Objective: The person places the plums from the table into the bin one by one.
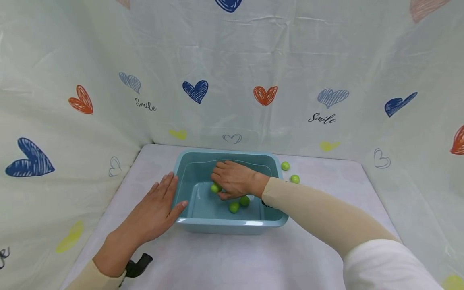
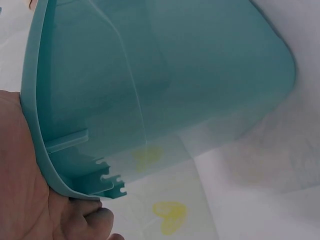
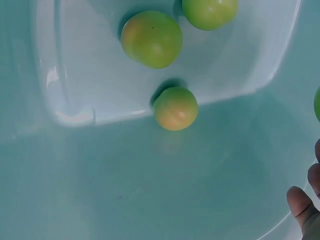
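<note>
While our left hand (image 1: 154, 211), thumb spread, rests against the tub (image 1: 224, 222), we should work our right hand (image 1: 235, 178) low—can't tell if it's pinching the green fruit (image 1: 215, 188).

Bare hands (image 1: 154, 215); beige forearm sleeves (image 1: 322, 209); white upper right sleeve (image 1: 384, 266); black left-wrist piece (image 1: 139, 266).

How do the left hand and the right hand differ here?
The left hand rests against the blue plastic bin's rim; the right hand is down inside it. The left hand's fingers are straight, the right hand's curled around a small green fruit. Both come out of beige sleeves.
</note>
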`<state>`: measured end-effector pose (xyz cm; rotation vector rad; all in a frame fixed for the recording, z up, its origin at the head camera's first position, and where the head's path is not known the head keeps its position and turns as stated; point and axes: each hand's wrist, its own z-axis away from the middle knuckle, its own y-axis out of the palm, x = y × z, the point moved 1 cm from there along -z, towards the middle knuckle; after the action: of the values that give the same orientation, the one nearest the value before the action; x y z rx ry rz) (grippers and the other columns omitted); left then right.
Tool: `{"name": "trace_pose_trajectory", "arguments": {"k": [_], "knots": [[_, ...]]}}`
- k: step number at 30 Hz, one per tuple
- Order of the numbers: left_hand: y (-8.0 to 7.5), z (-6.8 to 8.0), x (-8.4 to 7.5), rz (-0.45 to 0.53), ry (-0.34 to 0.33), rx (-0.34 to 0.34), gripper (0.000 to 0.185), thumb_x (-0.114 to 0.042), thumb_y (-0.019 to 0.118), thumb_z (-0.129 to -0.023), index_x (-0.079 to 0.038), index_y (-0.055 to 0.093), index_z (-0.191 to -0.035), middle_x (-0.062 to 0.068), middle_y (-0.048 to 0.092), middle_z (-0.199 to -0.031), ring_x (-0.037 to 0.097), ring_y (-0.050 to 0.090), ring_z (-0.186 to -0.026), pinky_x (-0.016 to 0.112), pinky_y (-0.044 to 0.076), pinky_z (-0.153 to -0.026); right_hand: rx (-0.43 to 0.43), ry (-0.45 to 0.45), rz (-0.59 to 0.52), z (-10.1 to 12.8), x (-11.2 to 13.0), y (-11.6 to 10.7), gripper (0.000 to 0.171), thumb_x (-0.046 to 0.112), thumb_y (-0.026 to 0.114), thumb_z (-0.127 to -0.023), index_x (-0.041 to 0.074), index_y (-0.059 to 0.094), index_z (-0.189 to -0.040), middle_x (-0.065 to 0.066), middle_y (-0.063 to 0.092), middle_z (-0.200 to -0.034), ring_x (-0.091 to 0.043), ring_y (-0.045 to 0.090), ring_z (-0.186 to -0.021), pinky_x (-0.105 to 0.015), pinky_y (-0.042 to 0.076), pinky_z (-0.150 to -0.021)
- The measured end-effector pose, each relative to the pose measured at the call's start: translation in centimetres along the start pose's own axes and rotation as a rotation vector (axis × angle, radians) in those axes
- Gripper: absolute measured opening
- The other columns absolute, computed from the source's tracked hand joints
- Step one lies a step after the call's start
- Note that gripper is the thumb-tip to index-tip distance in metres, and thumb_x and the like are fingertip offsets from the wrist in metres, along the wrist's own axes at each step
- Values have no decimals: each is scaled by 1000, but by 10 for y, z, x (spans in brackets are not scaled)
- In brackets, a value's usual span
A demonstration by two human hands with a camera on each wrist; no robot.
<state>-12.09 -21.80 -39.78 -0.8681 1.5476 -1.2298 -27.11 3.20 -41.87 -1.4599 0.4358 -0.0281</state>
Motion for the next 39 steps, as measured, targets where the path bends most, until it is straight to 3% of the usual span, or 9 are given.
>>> {"name": "trace_pose_trajectory", "arguments": {"k": [22, 28, 31, 34, 39], "knots": [[3, 1, 1, 4, 4, -5, 84, -53, 43, -111, 11, 25, -162, 28, 21, -172, 46, 23, -159, 64, 24, -127, 10, 21, 27, -1, 6, 1, 42, 52, 61, -101, 14, 63, -118, 1, 65, -107, -18, 54, -97, -31, 48, -84], [3, 0, 0, 19, -1, 4, 84, -54, 42, -112, 11, 24, -162, 29, 20, -172, 46, 22, -160, 64, 24, -127, 3, 76, 17, 5, 0, -7, 39, 46, 64, -101, 12, 63, -121, -1, 65, -111, -20, 54, -99, -33, 49, -84], [2, 0, -1, 27, -6, 11, 85, -54, 42, -112, 11, 22, -163, 29, 19, -173, 46, 21, -160, 64, 24, -127, -24, 128, 11, 12, -6, -19, 36, 43, 66, -102, 11, 64, -119, -1, 64, -108, -21, 52, -97, -34, 47, -83], [1, 0, -1, 33, -8, 15, 85, -54, 42, -111, 11, 22, -163, 29, 18, -173, 46, 20, -160, 65, 23, -127, -122, 174, 26, 22, -14, -37, 30, 39, 67, -102, 11, 64, -112, -3, 62, -101, -22, 51, -93, -35, 45, -78], [2, -1, -1, 22, -4, 15, 86, -53, 43, -111, 11, 21, -163, 29, 17, -173, 47, 20, -160, 65, 24, -126, -287, 270, 14, 49, -30, -67, 27, 32, 68, -101, 8, 65, -113, -6, 65, -104, -25, 54, -95, -37, 46, -77]]}}
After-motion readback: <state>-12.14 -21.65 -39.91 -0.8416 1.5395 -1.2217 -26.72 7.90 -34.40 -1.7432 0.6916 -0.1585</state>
